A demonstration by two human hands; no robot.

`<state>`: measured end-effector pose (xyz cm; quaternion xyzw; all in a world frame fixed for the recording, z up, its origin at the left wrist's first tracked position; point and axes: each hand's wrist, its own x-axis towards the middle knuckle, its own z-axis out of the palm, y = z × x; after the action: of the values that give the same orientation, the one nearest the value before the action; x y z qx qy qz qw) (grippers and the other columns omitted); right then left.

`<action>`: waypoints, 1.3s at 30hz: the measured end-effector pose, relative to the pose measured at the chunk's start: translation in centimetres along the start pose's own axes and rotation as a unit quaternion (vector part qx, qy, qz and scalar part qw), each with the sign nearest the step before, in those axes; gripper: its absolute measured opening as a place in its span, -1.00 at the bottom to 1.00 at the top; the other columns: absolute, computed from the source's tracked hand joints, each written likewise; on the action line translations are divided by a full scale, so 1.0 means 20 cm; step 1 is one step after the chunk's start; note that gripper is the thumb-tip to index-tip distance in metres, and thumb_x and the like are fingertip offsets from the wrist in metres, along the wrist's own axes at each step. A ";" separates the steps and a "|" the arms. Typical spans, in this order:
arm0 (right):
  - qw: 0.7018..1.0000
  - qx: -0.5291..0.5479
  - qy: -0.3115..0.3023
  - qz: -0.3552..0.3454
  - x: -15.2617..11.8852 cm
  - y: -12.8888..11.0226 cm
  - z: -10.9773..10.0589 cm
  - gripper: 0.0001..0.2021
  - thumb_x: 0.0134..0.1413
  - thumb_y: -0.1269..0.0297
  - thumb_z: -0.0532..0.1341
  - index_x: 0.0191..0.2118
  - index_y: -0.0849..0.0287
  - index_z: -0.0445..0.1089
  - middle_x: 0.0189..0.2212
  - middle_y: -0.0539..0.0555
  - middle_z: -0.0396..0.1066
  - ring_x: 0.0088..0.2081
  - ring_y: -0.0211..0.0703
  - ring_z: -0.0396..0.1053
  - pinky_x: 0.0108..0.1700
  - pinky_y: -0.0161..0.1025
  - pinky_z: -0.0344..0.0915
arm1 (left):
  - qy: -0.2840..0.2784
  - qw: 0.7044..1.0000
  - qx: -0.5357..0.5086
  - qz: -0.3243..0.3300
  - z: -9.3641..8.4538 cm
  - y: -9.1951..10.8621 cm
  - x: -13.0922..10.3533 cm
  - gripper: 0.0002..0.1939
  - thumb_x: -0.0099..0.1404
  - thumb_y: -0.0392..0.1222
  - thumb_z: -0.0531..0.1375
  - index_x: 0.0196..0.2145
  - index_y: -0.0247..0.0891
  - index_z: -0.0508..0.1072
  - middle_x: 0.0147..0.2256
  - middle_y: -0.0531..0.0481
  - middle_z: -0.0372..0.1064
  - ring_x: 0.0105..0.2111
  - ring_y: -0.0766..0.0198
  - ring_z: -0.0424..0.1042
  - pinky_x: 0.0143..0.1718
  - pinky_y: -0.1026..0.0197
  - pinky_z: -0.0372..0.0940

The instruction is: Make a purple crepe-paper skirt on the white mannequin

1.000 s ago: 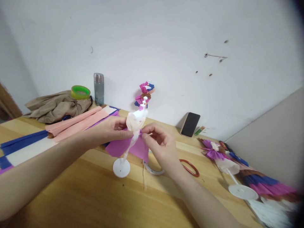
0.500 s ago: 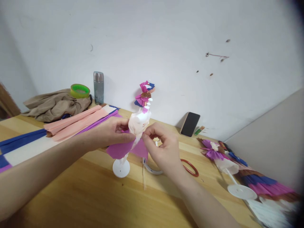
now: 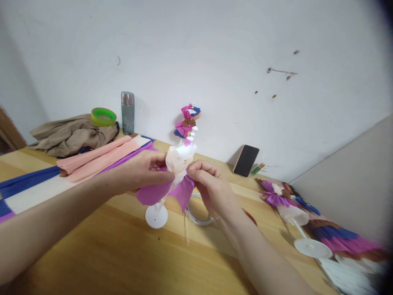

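A small white dress form (image 3: 181, 150) stands in front of me on a round white base (image 3: 156, 217). Pale cream crepe paper (image 3: 175, 164) covers its torso, and purple crepe paper (image 3: 153, 194) flares out below the waist on both sides. My left hand (image 3: 149, 170) is closed around the form's left side, its thumb pressing the waist. At the right side of the waist, my right hand (image 3: 208, 180) pinches the gathered crepe paper between thumb and fingers. The fingertips hide exactly which layers they grip.
Crepe paper strips (image 3: 92, 159) and a brown cloth with green tape (image 3: 103, 117) lie left, beside a flask (image 3: 127, 112). Behind are a paper-flower decoration (image 3: 188, 122) and a phone (image 3: 246, 160). A white tape roll (image 3: 199, 221) and another dressed form (image 3: 313, 248) are right.
My right hand has shifted slightly right and up. The pale strip that hung down in front of the waist no longer hangs there. More of the white tape roll shows. My left hand stays put.
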<state>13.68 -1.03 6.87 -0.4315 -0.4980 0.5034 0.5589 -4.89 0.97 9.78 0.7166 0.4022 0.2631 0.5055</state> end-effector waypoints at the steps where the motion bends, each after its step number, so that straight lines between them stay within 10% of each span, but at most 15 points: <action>1: 1.000 0.010 0.001 0.009 0.00 0.00 0.00 -0.88 -0.32 0.28 0.30 -0.66 0.17 0.37 -0.67 -0.08 0.25 -0.56 -0.32 0.12 -0.45 -0.28 0.07 | -0.002 1.000 -0.004 0.003 0.00 0.00 0.00 -0.72 0.05 -0.13 0.24 -0.26 -0.26 0.47 -0.38 0.02 0.44 -0.42 0.24 0.40 -0.50 0.30 0.20; 21: 0.992 -0.059 -0.032 -0.110 -0.03 0.05 0.00 -0.70 0.03 0.08 0.23 -0.55 0.17 0.30 -0.58 0.00 0.33 -0.57 -0.29 0.22 -0.50 -0.29 0.16 | -0.044 0.995 -0.084 0.043 -0.02 -0.07 0.05 -0.61 0.16 0.05 0.28 -0.17 -0.30 0.46 -0.16 -0.12 0.50 -0.10 0.05 0.46 -0.16 0.14 0.32; 30: 0.813 -0.390 0.031 -0.431 -0.11 0.07 0.03 -0.90 0.03 0.41 0.26 -0.43 0.13 0.32 -0.53 -0.03 0.28 -0.48 -0.24 0.23 -0.43 -0.25 0.20 | -0.035 0.996 -0.075 0.032 -0.01 -0.09 0.05 -0.53 0.16 0.11 0.28 -0.13 -0.32 0.46 -0.18 -0.12 0.51 -0.20 0.08 0.48 -0.30 0.19 0.33; 39: 0.799 -0.401 0.036 -0.446 -0.10 0.10 0.04 -0.81 0.09 0.51 0.14 -0.49 0.13 0.28 -0.56 -0.02 0.26 -0.51 -0.27 0.21 -0.48 -0.26 0.16 | -0.041 0.995 -0.077 0.054 0.00 -0.09 0.05 -0.58 0.19 0.05 0.25 -0.07 -0.26 0.48 -0.09 -0.09 0.50 -0.06 0.06 0.45 -0.16 0.19 0.33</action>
<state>12.64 -2.73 4.85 -0.3646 -0.7726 -0.0620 0.5161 -4.95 2.09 8.06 0.7068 0.3202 0.2908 0.5599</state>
